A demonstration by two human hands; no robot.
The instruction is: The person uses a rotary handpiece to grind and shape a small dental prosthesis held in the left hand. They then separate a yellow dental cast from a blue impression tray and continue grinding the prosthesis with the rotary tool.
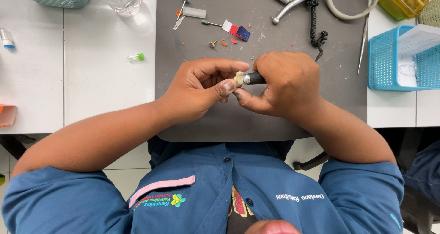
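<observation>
At the centre of the grey mat (275, 119), the left hand (201, 89) pinches a small cream piece (239, 78) against a dark handpiece (253, 79) gripped closed in the right hand (286, 85), at three o'clock; steady, braced fingers suit this.

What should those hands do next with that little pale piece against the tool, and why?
Probably just turn the small pale piece slightly. The left hand pinches it at its fingertips against the metal tip of the dark handpiece gripped by the right hand, so only one side faces the tip.
</observation>
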